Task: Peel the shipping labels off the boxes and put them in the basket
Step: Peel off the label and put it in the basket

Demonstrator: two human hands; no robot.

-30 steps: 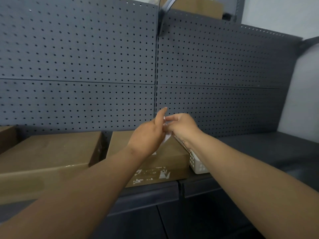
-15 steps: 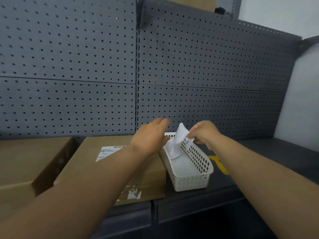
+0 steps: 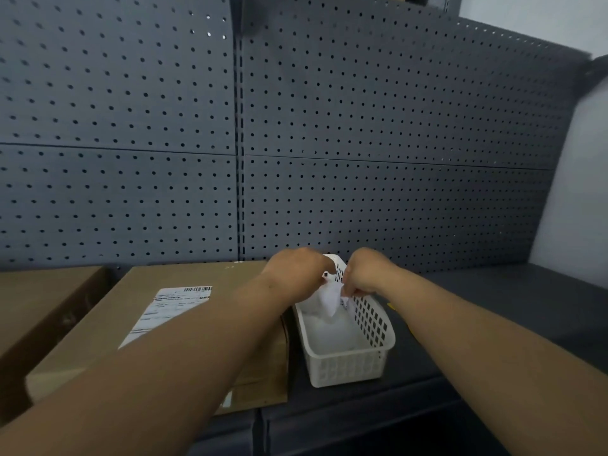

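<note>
Lower left of frame: box (image 3: pixel 184 327), one label (image 3: pixel 167 311) unpeeled on top. Lower centre: basket (image 3: pixel 348 366) beside it. Above its far end, left hand (image 3: pixel 296 271) and right hand (image 3: pixel 368 274) pinching a crumpled label (image 3: pixel 325 301). Dropping step, likely; next, letting go without sticking.

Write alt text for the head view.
Both hands, left and right, hold a crumpled white label over a white basket on a dark shelf. Left of it, a box bears another label.
</note>
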